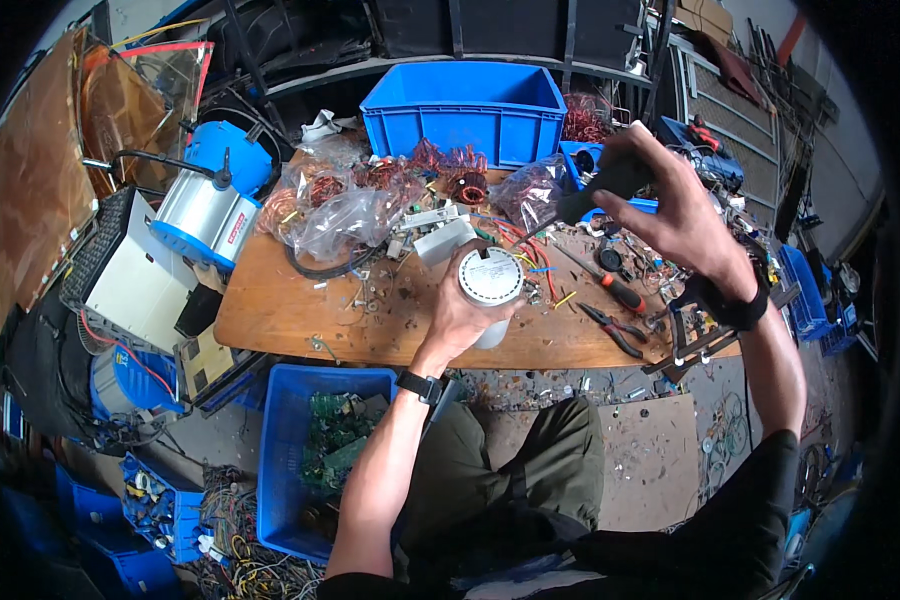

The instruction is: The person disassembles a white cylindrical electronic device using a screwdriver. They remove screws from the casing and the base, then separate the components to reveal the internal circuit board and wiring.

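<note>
My left hand is closed round a white cylinder, held upright over the table's near part. Its round top has a ring of small slots and some print in the middle. Up and to the right, my right hand curls its thumb and fingers about a dark-handled tool. A thin shaft points from it down toward the cylinder's top; whether the tip touches is hard to make out. Right of the cylinder lie a red-and-black screwdriver and pliers with dark handles.
The wooden table carries copper coils, a clear plastic bag, wires and scraps. At its back stands a blue crate. Below the front edge, another blue bin holds green circuit boards. A silver-and-blue machine stands left.
</note>
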A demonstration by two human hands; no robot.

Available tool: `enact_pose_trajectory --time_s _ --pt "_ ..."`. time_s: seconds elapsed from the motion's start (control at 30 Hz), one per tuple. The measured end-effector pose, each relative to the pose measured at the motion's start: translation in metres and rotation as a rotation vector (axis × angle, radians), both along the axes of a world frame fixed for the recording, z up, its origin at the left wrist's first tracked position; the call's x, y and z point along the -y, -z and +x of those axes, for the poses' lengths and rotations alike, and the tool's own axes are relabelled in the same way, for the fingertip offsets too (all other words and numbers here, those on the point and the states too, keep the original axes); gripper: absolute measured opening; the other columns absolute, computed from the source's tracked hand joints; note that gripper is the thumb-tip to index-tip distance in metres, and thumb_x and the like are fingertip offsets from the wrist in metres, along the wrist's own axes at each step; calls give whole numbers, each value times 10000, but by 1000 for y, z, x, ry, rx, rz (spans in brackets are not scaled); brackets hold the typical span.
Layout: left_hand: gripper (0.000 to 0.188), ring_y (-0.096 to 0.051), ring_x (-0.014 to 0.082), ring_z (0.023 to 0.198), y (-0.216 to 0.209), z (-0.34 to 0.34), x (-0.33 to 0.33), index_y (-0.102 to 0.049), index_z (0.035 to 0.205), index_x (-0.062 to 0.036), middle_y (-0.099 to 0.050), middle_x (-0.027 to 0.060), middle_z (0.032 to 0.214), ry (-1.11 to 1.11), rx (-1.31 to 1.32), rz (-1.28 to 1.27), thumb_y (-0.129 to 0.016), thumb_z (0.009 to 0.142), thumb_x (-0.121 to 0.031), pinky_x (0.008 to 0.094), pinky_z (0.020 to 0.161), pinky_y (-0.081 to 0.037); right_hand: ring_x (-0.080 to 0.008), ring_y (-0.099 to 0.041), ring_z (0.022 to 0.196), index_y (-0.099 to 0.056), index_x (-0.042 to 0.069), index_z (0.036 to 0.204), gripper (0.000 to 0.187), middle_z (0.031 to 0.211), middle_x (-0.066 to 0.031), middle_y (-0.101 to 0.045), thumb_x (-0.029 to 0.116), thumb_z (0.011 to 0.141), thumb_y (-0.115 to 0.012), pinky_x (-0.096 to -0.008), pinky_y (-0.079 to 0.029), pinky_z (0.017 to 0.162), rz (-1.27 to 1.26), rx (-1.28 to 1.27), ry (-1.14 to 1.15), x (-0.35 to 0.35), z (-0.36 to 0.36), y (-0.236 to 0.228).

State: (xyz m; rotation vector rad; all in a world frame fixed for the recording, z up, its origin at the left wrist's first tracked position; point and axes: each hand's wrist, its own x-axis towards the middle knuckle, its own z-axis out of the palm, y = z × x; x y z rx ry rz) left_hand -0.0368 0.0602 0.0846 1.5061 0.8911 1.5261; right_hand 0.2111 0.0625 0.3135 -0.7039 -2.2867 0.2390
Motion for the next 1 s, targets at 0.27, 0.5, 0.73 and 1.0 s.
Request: enact_pose_trajectory --time_s 0.27,0.5,0.73,1.0 --pt "907 -615 163 1206 8 5 -6 -510 1422 -59 -629 59 1303 27 27 20 -986 650 -78 371 1063 -530 -255 -741 879 -565 -7 1080 357 967 -171 -746 130 890 -835 -385 -570 780 -179 -212 551 -23 68 162" --pt "952 -614 166 1216 7 2 -2 -486 1450 -47 -627 68 1315 -13 14 -8 -988 641 -72 378 1066 -535 -442 -682 984 -561 13 1143 409 1082 -210 -685 104 837 -817 -497 -555 814 -209 20 608 -16 64 235" --pt "918 -620 172 1198 1 7 2 -486 1429 -36 -628 71 1304 -8 45 -27 -977 654 -68 364 1057 -538 -446 -654 1066 -567 4 1298 494 1213 -219 -634 109 866 -782 -489 -549 880 -102 81 570 -13 78 257" --pt "902 -587 254 1245 -7 22 49 -489 1393 -27 -590 136 1316 -167 -368 185 -992 656 -158 412 1080 -492 -262 -655 1183 -585 2 1318 580 1233 -166 -672 225 857 -856 -402 -524 1024 -571 -358 152 49 37 218"
